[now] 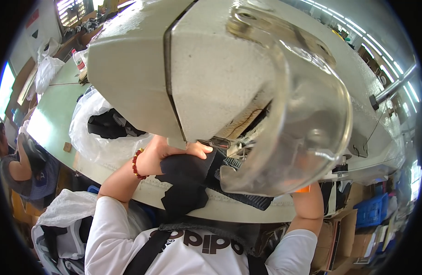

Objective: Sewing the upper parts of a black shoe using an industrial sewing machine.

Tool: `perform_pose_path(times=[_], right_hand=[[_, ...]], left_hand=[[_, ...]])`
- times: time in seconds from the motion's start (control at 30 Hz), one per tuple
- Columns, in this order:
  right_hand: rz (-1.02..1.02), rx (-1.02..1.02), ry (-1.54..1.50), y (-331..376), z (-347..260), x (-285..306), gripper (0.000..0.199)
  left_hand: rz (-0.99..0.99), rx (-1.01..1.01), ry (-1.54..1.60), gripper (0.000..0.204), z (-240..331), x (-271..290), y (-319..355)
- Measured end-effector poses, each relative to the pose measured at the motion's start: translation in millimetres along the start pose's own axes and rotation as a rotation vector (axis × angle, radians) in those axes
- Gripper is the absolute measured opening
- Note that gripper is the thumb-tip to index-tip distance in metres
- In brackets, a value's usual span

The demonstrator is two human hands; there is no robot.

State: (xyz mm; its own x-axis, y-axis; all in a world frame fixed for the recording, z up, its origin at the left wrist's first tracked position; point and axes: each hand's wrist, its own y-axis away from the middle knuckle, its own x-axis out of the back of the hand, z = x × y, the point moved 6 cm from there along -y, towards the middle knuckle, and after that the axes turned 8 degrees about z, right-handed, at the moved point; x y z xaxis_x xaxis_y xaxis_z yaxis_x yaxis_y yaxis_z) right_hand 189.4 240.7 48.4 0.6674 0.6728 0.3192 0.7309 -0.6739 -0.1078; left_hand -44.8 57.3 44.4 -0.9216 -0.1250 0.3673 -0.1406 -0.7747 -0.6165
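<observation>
My left hand has a beaded red bracelet at its wrist and grips a piece of black fabric beside the sewing machine's needle area, thumb on top. The fabric hangs over the table's front edge toward my lap. A ribbed black strip adjoins it on the right, under the clear curved guard. The large pale sewing machine head fills the upper middle and hides part of the work. My right forearm reaches in beneath the guard; that hand and its fingers are hidden.
On the pale green table at left lies an open white plastic bag with black pieces inside. A bottle stands farther back. Another person sits at far left. A blue basket and cardboard boxes stand at right.
</observation>
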Motion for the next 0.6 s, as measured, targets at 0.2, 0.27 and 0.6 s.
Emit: perform_pose_path(times=[0.2,0.27,0.6], right_hand=[[0.036,-0.007,-0.013,15,6,0,0.018],[0.048,-0.007,-0.021,21,8,0,0.018],[0.089,-0.005,-0.027,29,12,-1,0.019]], left_hand=[[-0.041,0.059,-0.043,0.036,-10,-2,-1],[-0.046,-0.065,-0.207,0.035,-3,0,0],[-0.050,-0.105,-0.194,0.036,-9,5,-6]])
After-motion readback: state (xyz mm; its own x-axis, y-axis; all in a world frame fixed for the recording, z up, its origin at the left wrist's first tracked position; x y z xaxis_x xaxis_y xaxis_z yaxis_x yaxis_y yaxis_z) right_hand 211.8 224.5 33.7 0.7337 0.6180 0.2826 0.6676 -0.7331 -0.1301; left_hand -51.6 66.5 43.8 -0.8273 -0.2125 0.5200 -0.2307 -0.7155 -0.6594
